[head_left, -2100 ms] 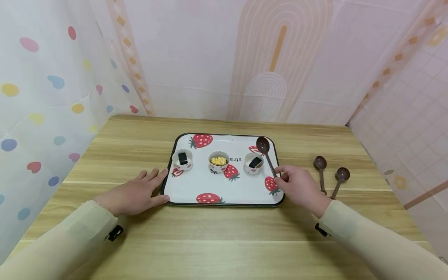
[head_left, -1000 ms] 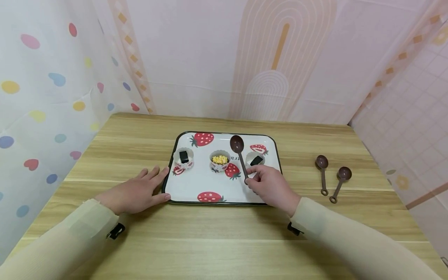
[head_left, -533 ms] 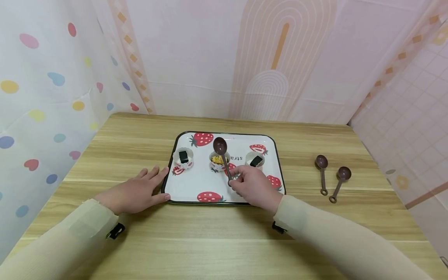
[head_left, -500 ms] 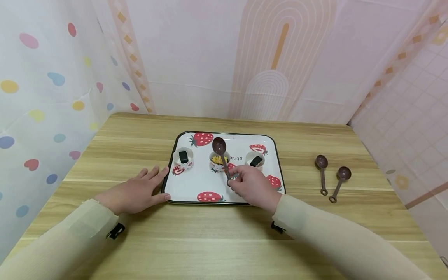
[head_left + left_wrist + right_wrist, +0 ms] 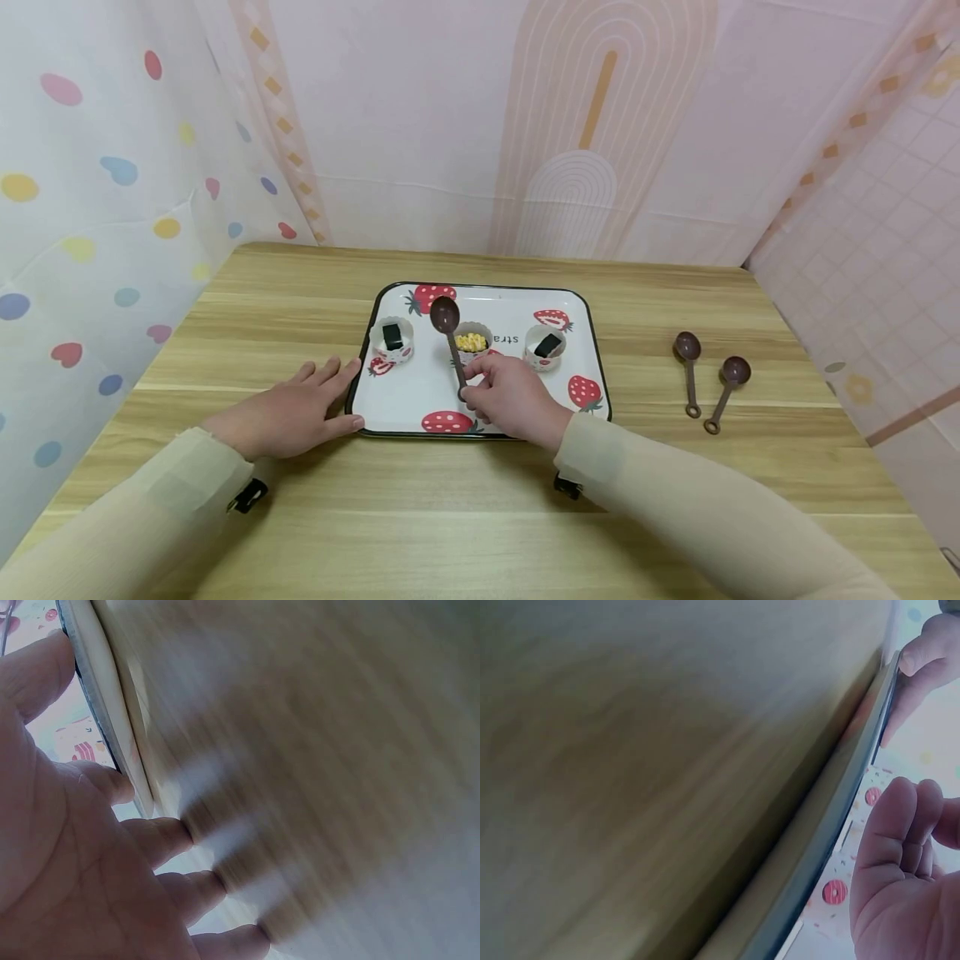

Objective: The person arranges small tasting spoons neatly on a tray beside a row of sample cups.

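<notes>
My right hand (image 5: 513,396) pinches the lower handle of a dark brown measuring spoon (image 5: 445,315), bowl end pointing away, over the white strawberry-print tray (image 5: 405,404). The spoon lies between the left paper cup (image 5: 392,354) and the middle paper cup (image 5: 480,333), which holds yellow bits. A black piece sits in the left cup; another is in the right paper cup (image 5: 542,360). With fingers spread, my left hand (image 5: 288,417) rests at the tray's left edge, thumb at the rim. In the right wrist view the right hand's fingers (image 5: 889,832) are curled and the spoon is hidden.
Two more brown measuring spoons, a farther one (image 5: 689,367) and a nearer one (image 5: 729,387), lie on the wooden table (image 5: 420,517) right of the tray. Patterned curtains (image 5: 420,125) hang behind the table and along both sides.
My right hand has carried the measuring spoon leftward, from beyond the right cup, past the middle cup, to the gap beside the left cup. The left hand stays at the tray edge.
</notes>
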A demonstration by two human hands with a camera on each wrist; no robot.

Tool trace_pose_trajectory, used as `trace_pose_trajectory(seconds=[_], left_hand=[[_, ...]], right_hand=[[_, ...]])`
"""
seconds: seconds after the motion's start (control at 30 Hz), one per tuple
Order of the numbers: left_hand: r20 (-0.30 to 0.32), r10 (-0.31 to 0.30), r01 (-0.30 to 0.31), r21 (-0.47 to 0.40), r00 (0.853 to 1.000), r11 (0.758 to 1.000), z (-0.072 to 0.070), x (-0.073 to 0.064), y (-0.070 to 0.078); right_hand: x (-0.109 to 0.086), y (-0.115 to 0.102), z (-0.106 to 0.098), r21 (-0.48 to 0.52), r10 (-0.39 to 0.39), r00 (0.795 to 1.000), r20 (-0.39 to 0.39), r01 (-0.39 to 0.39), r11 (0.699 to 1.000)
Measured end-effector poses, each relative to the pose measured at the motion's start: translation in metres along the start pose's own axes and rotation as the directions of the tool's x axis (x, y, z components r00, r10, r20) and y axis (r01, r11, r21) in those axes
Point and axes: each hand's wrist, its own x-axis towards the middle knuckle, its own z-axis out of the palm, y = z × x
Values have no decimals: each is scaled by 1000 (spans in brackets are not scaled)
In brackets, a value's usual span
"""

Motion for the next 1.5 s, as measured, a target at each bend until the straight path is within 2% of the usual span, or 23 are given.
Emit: trace_pose_trajectory(seconds=[0.57,0.73,0.93,1.23,1.5], left_hand=[[10,0,0,-2,1000,1000,1,1,0],[8,1,-1,4,1000,1000,1,1,-1],[2,2,-2,1,1000,1000,1,0,0],[3,5,-5,1,1000,1000,0,0,0],[10,2,-2,-2,1000,1000,-1,0,0]], right_hand=[[13,-4,20,90,77,997,26,-79,993],[16,-7,26,52,107,994,20,-108,993],[20,-10,30,-23,99,995,-18,-100,995],[22,-12,36,88,178,984,8,-178,980],[25,-16,39,92,223,975,17,-224,970]])
